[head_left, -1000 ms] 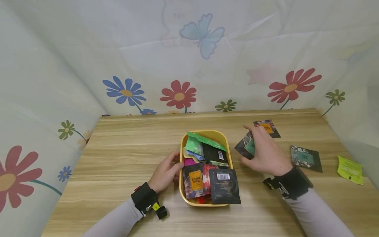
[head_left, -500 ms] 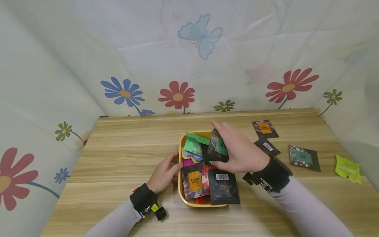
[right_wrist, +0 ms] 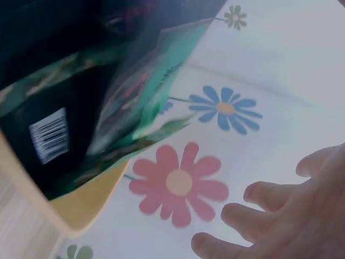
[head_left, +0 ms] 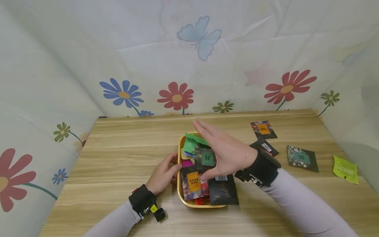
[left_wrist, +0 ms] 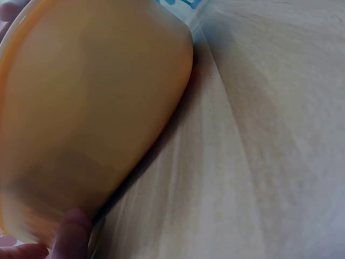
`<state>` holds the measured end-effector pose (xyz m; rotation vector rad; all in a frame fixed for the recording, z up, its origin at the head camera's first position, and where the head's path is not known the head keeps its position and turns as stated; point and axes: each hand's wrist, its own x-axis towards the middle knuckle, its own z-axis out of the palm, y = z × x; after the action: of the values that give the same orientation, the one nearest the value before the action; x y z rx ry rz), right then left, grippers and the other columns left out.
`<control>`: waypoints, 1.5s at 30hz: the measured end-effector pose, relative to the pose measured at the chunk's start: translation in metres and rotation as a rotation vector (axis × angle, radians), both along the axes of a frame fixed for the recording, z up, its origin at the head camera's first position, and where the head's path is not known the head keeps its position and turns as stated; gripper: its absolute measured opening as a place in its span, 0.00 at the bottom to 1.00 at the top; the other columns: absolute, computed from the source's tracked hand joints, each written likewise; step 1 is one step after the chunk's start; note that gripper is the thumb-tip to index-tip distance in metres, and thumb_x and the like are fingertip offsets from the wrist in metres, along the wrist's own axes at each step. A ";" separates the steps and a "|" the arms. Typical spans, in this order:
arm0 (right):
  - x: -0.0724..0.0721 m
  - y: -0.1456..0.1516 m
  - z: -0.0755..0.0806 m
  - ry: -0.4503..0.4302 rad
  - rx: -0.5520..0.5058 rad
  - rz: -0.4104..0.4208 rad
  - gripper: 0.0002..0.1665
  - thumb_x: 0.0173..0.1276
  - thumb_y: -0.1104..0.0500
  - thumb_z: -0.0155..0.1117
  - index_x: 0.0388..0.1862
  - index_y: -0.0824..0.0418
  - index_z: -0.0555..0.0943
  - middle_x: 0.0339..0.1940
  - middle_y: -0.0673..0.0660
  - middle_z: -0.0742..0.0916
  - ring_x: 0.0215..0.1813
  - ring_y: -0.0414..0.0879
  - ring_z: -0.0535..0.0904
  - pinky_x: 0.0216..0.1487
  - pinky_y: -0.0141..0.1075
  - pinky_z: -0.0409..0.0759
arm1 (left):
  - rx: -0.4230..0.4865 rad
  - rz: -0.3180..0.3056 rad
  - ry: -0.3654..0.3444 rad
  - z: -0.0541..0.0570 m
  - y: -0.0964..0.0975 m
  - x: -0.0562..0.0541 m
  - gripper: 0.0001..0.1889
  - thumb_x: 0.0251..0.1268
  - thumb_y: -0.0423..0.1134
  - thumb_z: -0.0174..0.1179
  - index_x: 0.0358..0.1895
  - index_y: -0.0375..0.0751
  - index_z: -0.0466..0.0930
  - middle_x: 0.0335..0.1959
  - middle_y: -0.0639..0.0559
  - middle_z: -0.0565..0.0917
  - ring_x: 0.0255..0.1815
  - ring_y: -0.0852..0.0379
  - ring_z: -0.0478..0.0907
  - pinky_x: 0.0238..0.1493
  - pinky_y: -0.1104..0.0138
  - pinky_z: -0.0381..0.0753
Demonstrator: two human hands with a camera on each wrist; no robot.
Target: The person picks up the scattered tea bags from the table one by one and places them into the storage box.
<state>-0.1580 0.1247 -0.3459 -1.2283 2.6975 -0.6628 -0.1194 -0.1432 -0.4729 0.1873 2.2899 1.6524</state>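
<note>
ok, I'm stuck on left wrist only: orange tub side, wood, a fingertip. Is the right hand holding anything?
Observer: No. The right hand is spread flat above the yellow tub, fingers straight, gripping nothing.
Operator: What's under it?
Observer: A dark packet with a green label, lying on top of the pile in the tub.
Operator: Any packets outside the tub?
Observer: Four on the table to the right: an orange-label packet, a barcode packet, a teal-label packet and a lime packet.
Operator: And the left hand?
Observer: The left hand rests against the tub's left wall.
</note>
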 end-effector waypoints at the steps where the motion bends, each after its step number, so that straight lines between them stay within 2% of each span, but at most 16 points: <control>1: -0.001 0.003 -0.001 -0.010 -0.002 -0.013 0.88 0.44 0.25 0.80 0.87 0.48 0.31 0.89 0.55 0.46 0.87 0.54 0.49 0.82 0.57 0.62 | -0.001 0.001 -0.001 0.000 0.000 0.000 0.24 0.79 0.45 0.54 0.74 0.48 0.69 0.61 0.38 0.79 0.28 0.55 0.85 0.29 0.62 0.89; 4: -0.005 0.019 -0.004 -0.028 -0.008 -0.081 0.83 0.50 0.25 0.77 0.87 0.50 0.34 0.89 0.54 0.45 0.88 0.56 0.46 0.82 0.60 0.61 | 0.002 0.005 -0.002 0.000 0.001 0.001 0.24 0.79 0.45 0.54 0.73 0.48 0.69 0.61 0.39 0.79 0.28 0.56 0.85 0.28 0.62 0.89; 10: -0.018 0.068 -0.022 -0.039 0.026 -0.313 0.72 0.61 0.29 0.71 0.88 0.54 0.41 0.88 0.62 0.51 0.85 0.65 0.51 0.79 0.68 0.60 | 0.001 0.011 0.004 0.001 0.000 0.002 0.24 0.78 0.44 0.55 0.73 0.46 0.70 0.60 0.37 0.79 0.27 0.55 0.84 0.27 0.62 0.89; 14: -0.031 0.100 -0.036 -0.036 0.082 -0.458 0.67 0.66 0.33 0.70 0.86 0.65 0.45 0.85 0.71 0.56 0.83 0.70 0.53 0.79 0.69 0.58 | 0.002 0.013 0.004 0.002 -0.001 0.002 0.24 0.78 0.44 0.55 0.73 0.46 0.70 0.61 0.37 0.79 0.27 0.55 0.84 0.28 0.62 0.89; 18: -0.044 0.125 -0.050 -0.095 0.151 -0.559 0.66 0.68 0.32 0.66 0.83 0.73 0.47 0.81 0.78 0.58 0.81 0.74 0.55 0.78 0.70 0.59 | -0.003 0.028 -0.001 0.002 -0.002 0.001 0.24 0.78 0.44 0.55 0.73 0.48 0.70 0.61 0.40 0.80 0.27 0.55 0.84 0.28 0.62 0.89; 23: -0.058 0.147 -0.067 -0.157 0.202 -0.693 0.62 0.69 0.32 0.64 0.78 0.78 0.54 0.69 0.81 0.70 0.66 0.74 0.72 0.67 0.69 0.74 | -0.015 0.035 -0.008 0.001 -0.001 0.000 0.23 0.79 0.43 0.54 0.73 0.51 0.70 0.60 0.42 0.80 0.28 0.54 0.84 0.28 0.62 0.89; 26: -0.064 0.153 -0.075 -0.162 0.244 -0.768 0.60 0.69 0.32 0.64 0.74 0.80 0.58 0.61 0.81 0.74 0.57 0.73 0.76 0.60 0.67 0.78 | -0.014 0.028 -0.002 0.001 -0.001 0.000 0.23 0.79 0.43 0.54 0.73 0.50 0.70 0.60 0.41 0.80 0.28 0.54 0.84 0.28 0.62 0.89; 31: -0.071 0.157 -0.084 -0.151 0.308 -0.833 0.62 0.66 0.29 0.62 0.69 0.84 0.62 0.56 0.82 0.76 0.53 0.73 0.77 0.58 0.65 0.79 | -0.008 0.018 0.008 0.001 -0.001 0.000 0.23 0.78 0.44 0.54 0.73 0.48 0.70 0.60 0.40 0.80 0.27 0.54 0.84 0.27 0.63 0.89; 37: -0.077 0.156 -0.090 -0.150 0.351 -0.869 0.62 0.64 0.28 0.62 0.66 0.85 0.63 0.54 0.83 0.75 0.52 0.73 0.76 0.56 0.65 0.79 | -0.008 0.017 0.002 -0.001 0.000 0.000 0.23 0.79 0.45 0.54 0.73 0.50 0.70 0.60 0.41 0.80 0.27 0.54 0.84 0.27 0.62 0.89; 45: -0.081 0.158 -0.094 -0.116 0.317 -0.923 0.56 0.62 0.33 0.68 0.64 0.82 0.67 0.53 0.82 0.78 0.52 0.75 0.77 0.51 0.65 0.81 | -0.012 0.016 0.000 0.000 0.000 0.000 0.23 0.79 0.45 0.54 0.73 0.51 0.70 0.60 0.41 0.80 0.27 0.54 0.84 0.27 0.63 0.88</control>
<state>-0.2386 0.2825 -0.4398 0.1732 2.9996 -0.3111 -0.1191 -0.1432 -0.4725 0.1671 2.3062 1.6459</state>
